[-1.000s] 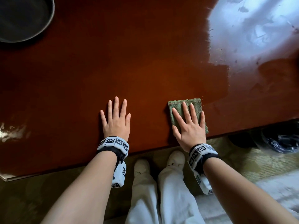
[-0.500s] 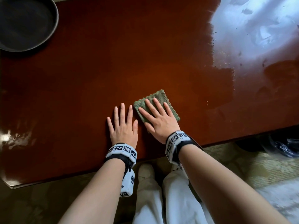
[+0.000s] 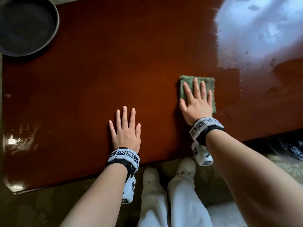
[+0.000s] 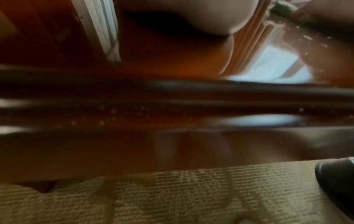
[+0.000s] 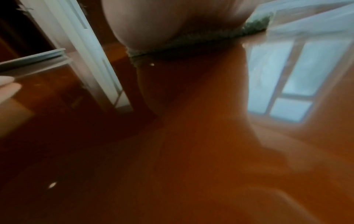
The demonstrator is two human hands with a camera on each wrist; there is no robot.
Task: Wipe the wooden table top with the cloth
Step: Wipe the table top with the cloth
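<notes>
A glossy reddish-brown wooden table top [image 3: 101,76] fills the head view. A folded green cloth [image 3: 210,89] lies flat on it right of centre. My right hand [image 3: 196,99] presses down on the cloth with straight, spread fingers and covers most of it. In the right wrist view the cloth's edge [image 5: 210,37] shows under the heel of that hand. My left hand [image 3: 125,128] lies flat on the bare wood near the front edge, fingers straight, well left of the cloth. The left wrist view shows only its palm heel [image 4: 191,16] on the wood.
A dark round bowl [image 3: 24,25] sits at the table's far left corner. A bright window reflection with specks [image 3: 262,30] covers the far right of the top. Below the front edge are my white-trousered legs [image 3: 173,202] and a woven mat [image 4: 191,197].
My right hand has slid the cloth from beside my left hand back out to the right and a little farther away. The left hand has stayed flat in place.
</notes>
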